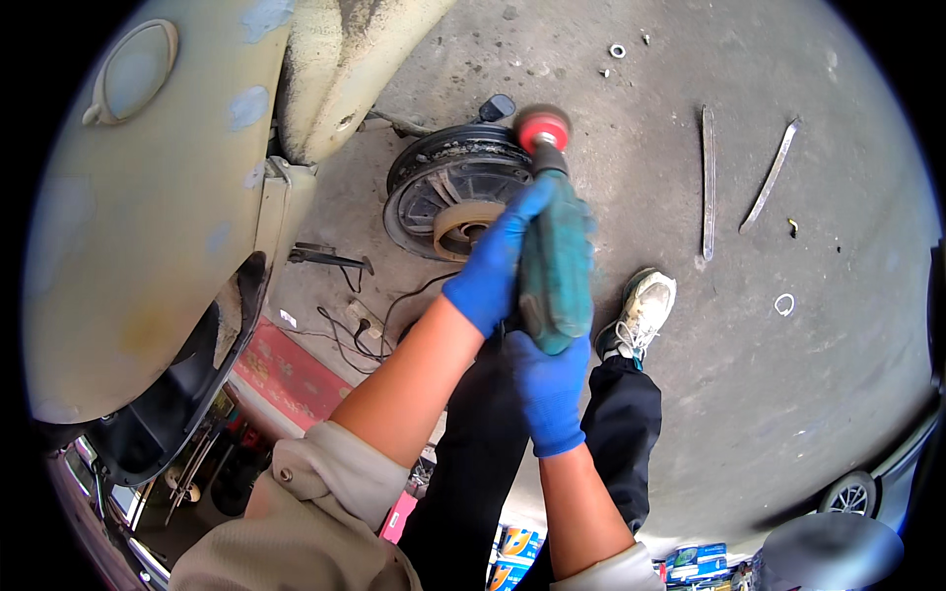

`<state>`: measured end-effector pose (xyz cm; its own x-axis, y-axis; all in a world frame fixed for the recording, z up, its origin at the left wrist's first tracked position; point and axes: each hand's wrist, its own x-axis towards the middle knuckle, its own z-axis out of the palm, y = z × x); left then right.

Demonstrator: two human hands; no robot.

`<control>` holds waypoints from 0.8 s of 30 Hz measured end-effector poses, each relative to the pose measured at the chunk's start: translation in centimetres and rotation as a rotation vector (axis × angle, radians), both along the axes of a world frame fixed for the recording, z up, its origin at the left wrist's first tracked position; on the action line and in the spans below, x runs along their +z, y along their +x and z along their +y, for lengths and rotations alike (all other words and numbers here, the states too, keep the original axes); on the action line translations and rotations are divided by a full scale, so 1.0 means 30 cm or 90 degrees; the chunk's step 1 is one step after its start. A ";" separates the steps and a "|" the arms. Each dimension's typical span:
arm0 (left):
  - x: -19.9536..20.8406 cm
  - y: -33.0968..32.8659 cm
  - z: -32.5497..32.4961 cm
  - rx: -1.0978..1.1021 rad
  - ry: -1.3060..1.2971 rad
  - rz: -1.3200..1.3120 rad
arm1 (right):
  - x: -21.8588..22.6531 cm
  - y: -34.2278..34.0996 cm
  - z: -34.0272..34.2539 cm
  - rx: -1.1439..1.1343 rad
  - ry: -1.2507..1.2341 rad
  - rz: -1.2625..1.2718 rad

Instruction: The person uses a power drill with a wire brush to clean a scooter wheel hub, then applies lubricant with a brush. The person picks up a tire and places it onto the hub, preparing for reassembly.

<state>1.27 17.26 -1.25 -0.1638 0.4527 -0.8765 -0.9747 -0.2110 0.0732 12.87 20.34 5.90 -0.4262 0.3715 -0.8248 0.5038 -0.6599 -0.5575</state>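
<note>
Both my hands wear blue gloves and grip a teal power drill. My left hand wraps round its front part, just behind the chuck. At its rear end my right hand is closed, with the handle mostly hidden. A round red head with a brown, blurred rim is fitted to the drill. It lies by the upper right edge of a black wheel rim; I cannot tell whether they touch. The wheel rim has a dirty hub with a tan ring and rests on the ground, partly hidden behind the drill and my left hand.
A worn cream vehicle body stands at the left. Black cables lie below the wheel rim. Two metal tyre levers and a white ring are on the concrete at right. My shoe is close to the drill.
</note>
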 end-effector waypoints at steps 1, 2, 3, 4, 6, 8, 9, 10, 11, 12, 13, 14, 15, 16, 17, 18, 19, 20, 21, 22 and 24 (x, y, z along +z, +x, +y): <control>0.037 -0.029 -0.010 0.020 0.012 0.002 | 0.010 -0.019 0.000 0.044 0.084 0.038; 0.072 -0.045 -0.023 0.018 -0.033 0.031 | 0.015 -0.026 0.003 0.095 0.036 0.046; 0.068 -0.060 -0.074 0.035 -0.012 0.047 | 0.026 -0.050 -0.035 0.068 0.050 0.094; 0.087 -0.072 -0.086 0.066 -0.009 0.055 | 0.046 -0.079 -0.039 0.094 0.085 0.109; 0.128 -0.081 -0.115 0.111 -0.018 0.074 | 0.082 -0.123 -0.027 0.127 0.079 0.125; 0.163 -0.090 -0.147 0.142 -0.043 0.094 | 0.098 -0.141 -0.020 0.142 -0.004 0.125; 0.169 -0.097 -0.164 0.081 -0.113 0.138 | 0.098 -0.143 -0.016 0.129 -0.011 0.135; 0.171 -0.100 -0.191 0.021 -0.186 0.179 | 0.101 -0.141 -0.014 0.118 -0.021 0.143; 0.168 -0.103 -0.226 -0.039 -0.258 0.219 | 0.100 -0.137 -0.011 0.108 -0.031 0.150; 0.145 -0.098 -0.274 -0.155 -0.356 0.331 | 0.033 -0.083 -0.014 0.062 -0.088 0.187; 0.114 -0.091 -0.368 -0.268 -0.463 0.444 | 0.023 -0.058 0.017 -0.015 -0.268 0.175; 0.084 -0.080 -0.461 -0.383 -0.572 0.555 | 0.017 -0.037 0.048 -0.102 -0.437 0.136; 0.043 -0.072 -0.561 -0.477 -0.664 0.618 | 0.019 -0.024 0.074 -0.201 -0.560 0.171; -0.002 -0.063 -0.655 -0.572 -0.756 0.677 | 0.030 -0.010 0.106 -0.262 -0.601 0.204; -0.048 -0.050 -0.706 -0.673 -0.841 0.730 | 0.007 0.018 0.128 -0.307 -0.571 0.214; -0.081 -0.053 -0.714 -0.754 -0.855 0.707 | 0.009 0.024 0.170 -0.330 -0.574 0.217; -0.122 -0.066 -0.715 -0.835 -0.867 0.680 | 0.009 0.028 0.211 -0.353 -0.578 0.220; -0.154 -0.068 -0.705 -0.920 -0.870 0.653 | -0.025 0.056 0.242 -0.381 -0.524 0.185; -0.153 -0.072 -0.688 -0.927 -0.856 0.629 | -0.044 0.064 0.269 -0.410 -0.466 0.149; -0.144 -0.080 -0.675 -0.934 -0.844 0.606 | -0.046 0.078 0.299 -0.429 -0.480 0.127; -0.130 -0.114 -0.671 -0.960 -0.842 0.628 | -0.059 0.099 0.320 -0.451 -0.439 0.123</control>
<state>-2.16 -2.87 -5.14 -0.8122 0.0336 -0.5824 0.0997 0.9916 -0.0819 15.83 29.95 4.14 -0.4409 0.0589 -0.8956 -0.1880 -0.9818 0.0280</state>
